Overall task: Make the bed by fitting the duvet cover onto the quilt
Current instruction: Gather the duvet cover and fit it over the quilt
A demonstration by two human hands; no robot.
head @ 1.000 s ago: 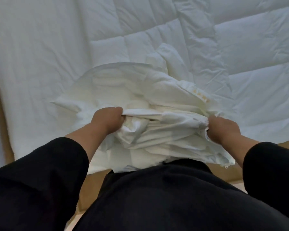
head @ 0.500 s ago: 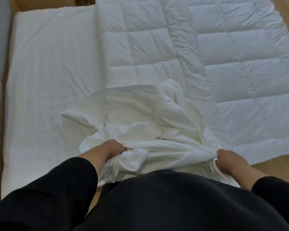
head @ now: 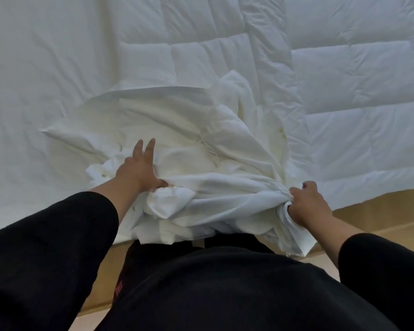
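Note:
The white duvet cover (head: pixel 177 120) lies bunched in a heap at the near edge of the bed, partly over the stitched white quilt (head: pixel 344 80) spread across the right and far side. My left hand (head: pixel 136 170) lies on the heap's left part with its fingers stretched out flat and apart, thumb against a fold. My right hand (head: pixel 306 201) is closed in a fist around a gathered bunch of the cover at the heap's right end, and a loose corner hangs below it over the bed's edge.
The bare white mattress sheet (head: pixel 34 80) fills the left side. The wooden bed frame (head: pixel 380 211) runs along the near edge under my right arm. My black sleeves and torso block the bottom of the view.
My left hand has let go of the cover and now reaches forward, fingers spread on the heap. My right hand keeps its grip on the gathered end.

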